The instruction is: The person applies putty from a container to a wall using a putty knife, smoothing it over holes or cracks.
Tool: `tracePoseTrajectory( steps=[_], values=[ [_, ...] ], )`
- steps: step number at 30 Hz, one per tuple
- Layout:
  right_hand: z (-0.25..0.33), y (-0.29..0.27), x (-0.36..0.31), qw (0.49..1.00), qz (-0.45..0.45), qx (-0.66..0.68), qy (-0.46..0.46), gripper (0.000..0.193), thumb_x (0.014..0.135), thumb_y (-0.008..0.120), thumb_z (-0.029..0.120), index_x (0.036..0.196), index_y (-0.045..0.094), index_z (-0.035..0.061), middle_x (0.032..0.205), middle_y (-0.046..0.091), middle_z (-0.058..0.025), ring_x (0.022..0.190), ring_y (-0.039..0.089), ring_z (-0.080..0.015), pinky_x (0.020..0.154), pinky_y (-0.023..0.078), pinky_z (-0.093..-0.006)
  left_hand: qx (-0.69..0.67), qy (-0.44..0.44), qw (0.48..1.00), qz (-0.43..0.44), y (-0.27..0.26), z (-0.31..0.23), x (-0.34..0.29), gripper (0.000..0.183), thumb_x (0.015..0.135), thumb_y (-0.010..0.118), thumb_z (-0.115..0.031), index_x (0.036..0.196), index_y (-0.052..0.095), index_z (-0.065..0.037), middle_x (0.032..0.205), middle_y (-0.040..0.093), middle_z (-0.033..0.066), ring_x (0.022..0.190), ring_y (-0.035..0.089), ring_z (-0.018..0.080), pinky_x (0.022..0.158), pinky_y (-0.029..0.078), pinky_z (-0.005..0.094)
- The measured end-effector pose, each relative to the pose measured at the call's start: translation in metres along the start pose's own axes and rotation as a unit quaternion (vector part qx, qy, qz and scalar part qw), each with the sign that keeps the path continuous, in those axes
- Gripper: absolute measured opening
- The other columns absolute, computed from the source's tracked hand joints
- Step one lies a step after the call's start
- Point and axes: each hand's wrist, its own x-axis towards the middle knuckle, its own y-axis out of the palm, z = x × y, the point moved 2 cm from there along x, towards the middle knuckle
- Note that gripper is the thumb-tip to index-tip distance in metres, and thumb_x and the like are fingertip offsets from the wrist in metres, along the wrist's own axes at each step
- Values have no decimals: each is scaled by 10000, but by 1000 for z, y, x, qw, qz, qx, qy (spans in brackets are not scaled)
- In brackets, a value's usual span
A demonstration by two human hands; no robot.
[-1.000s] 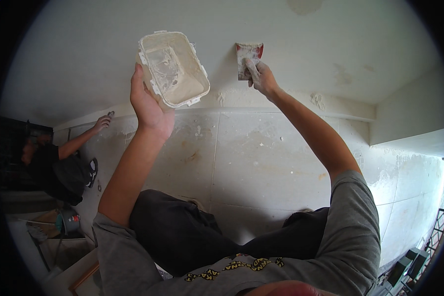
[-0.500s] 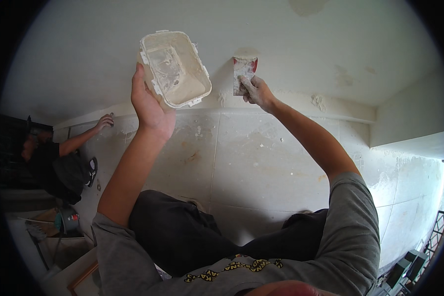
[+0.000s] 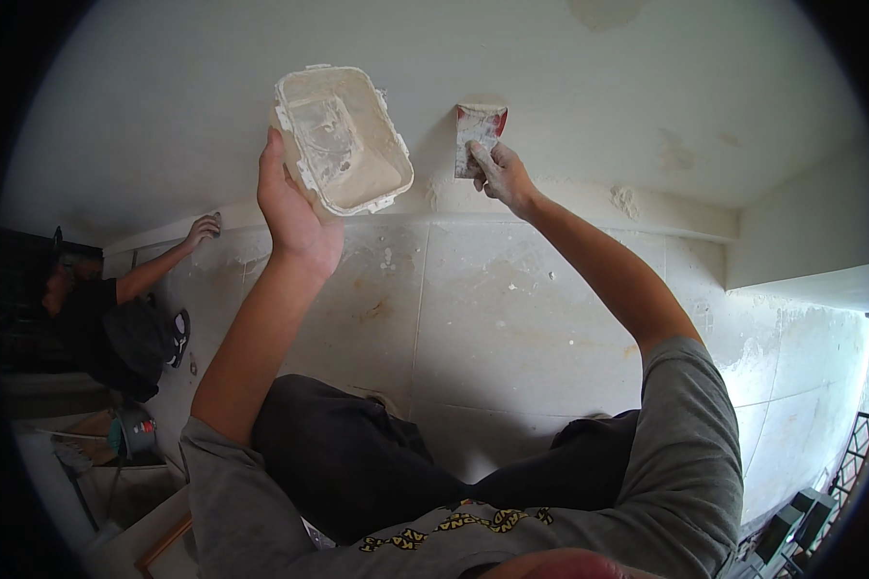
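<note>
My left hand (image 3: 297, 207) grips a whitish plastic tub (image 3: 384, 179) by its side and base, the open top tilted into view. Pale filler coats the tub's inside walls and bottom. In my right hand (image 3: 502, 177) is a putty knife (image 3: 475, 130) with a broad, filler-smeared blade and red at its upper corner. Its far edge lies against the pale wall (image 3: 550, 87), where a little filler shows along the edge. Filler also dusts my right thumb and fingers.
A co-worker (image 3: 130, 318) in dark clothes reaches toward the wall at far left. Dried lumps (image 3: 624, 201) stick to the ledge right of my hand. A grey bucket (image 3: 137, 429) stands at lower left; dark metal items (image 3: 801, 516) lie at lower right.
My right hand has slid the putty knife slightly farther up the wall. The tub has dropped very slightly in my left hand. The co-worker's hand has shifted a little.
</note>
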Motion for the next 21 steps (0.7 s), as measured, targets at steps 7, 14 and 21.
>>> tracePoseTrajectory(
  steps=[7,14,21],
  values=[
    [19,-7,-8,997,-13,-4,-72,351,1052,480,407,1036,540,61,802,554,-11,608,504,-70,469,341,-208,-4,-5,1000,-6,2,1,1,575,1033,329,-467,1430,419,-61,1403,502,89,1304,480,233,1092,369,397],
    [-24,12,-71,997,43,-61,15,271,1021,581,300,1044,543,33,812,617,-46,585,517,-74,470,380,-223,-27,4,1000,0,-6,0,5,586,1028,339,-478,1431,419,-60,1400,504,85,1307,473,231,1094,366,398],
    [1,0,-73,996,0,84,17,301,1011,594,248,1127,508,-17,834,673,-125,494,567,-117,391,384,-225,-7,61,998,12,2,3,-1,583,1032,334,-468,1431,409,-49,1388,503,95,1289,484,223,1082,381,376]
  ],
)
